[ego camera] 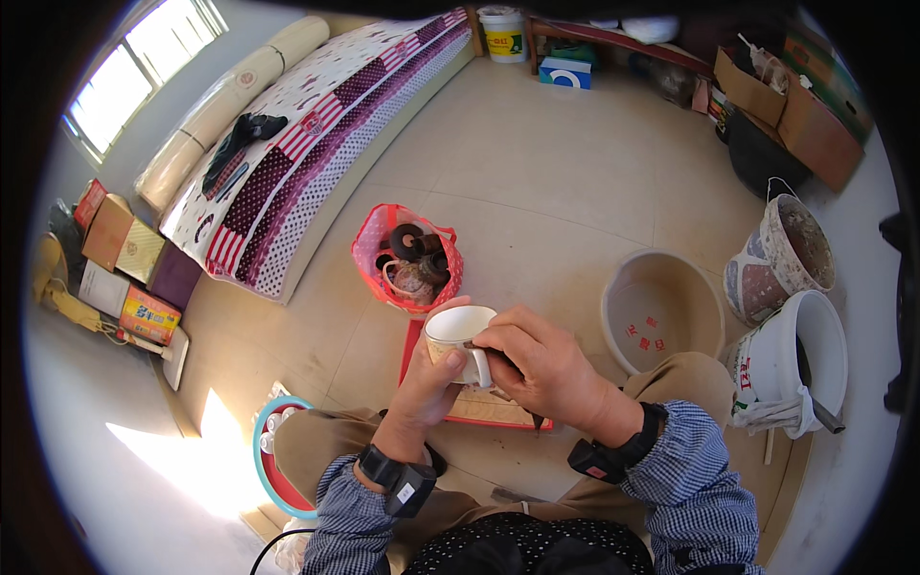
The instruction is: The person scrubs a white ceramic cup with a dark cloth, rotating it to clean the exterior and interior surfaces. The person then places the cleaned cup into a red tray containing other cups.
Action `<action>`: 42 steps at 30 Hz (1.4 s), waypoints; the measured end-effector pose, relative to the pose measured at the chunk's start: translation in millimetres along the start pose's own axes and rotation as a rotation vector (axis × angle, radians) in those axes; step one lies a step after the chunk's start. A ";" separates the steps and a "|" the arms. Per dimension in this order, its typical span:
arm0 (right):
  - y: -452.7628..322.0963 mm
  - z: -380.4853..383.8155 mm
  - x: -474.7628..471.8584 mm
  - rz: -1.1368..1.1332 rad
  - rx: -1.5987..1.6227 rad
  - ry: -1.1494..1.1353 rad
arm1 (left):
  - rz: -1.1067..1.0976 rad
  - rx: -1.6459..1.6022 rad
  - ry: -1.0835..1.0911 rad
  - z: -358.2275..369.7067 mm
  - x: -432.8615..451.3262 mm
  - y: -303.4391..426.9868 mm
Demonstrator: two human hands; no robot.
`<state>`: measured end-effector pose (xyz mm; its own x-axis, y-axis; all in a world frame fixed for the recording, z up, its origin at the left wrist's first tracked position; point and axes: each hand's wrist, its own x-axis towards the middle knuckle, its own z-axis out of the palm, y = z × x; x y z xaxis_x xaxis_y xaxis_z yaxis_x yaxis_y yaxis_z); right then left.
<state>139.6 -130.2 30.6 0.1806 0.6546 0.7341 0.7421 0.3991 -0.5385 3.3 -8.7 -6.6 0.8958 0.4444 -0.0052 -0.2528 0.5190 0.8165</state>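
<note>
A white ceramic mug (463,323) with a patterned side is held upright in my left hand (420,388), whose thumb lies across its front. My right hand (550,359) is at the mug's handle (480,366) and pinches a dark brown, thin strip (537,420). Part of that strip is hidden by my fingers, and its material is unclear. Below both hands is a red-edged board or tray (467,419), mostly covered from view, with dark scraps on it. Just beyond the mug stands a red polka-dot bag (363,251) with spools and a round pot-like object (413,280) inside.
A beige plastic basin (611,316) sits by my right knee. Past it are a stained bucket (744,269) and a white bucket (762,359). To my left is a blue-rimmed red basin (262,460). A bed (316,144) and stacked boxes (118,266) line the left side.
</note>
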 end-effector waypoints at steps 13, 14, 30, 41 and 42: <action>3.8 3.8 -5.2 0.007 -0.126 -0.008 | 0.140 0.126 0.080 -1.5 2.8 -1.7; 3.1 4.3 -5.5 -0.012 -0.112 -0.021 | 0.142 0.139 0.078 -1.8 3.2 -0.4; -6.5 -9.5 3.3 0.564 0.762 -0.019 | -0.022 -0.152 -0.052 -4.9 -1.3 -1.8; -3.8 -7.4 6.1 0.100 0.096 0.061 | -0.065 -0.241 -0.056 2.2 -0.3 -4.2; -4.1 -7.5 5.7 0.014 0.001 0.049 | -0.055 -0.202 -0.052 2.4 0.1 -4.0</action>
<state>142.4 -132.9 40.1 0.2222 0.6281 0.7457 0.7389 0.3905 -0.5491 5.4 -12.5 -8.4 0.9267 0.3756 -0.0128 -0.2661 0.6797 0.6835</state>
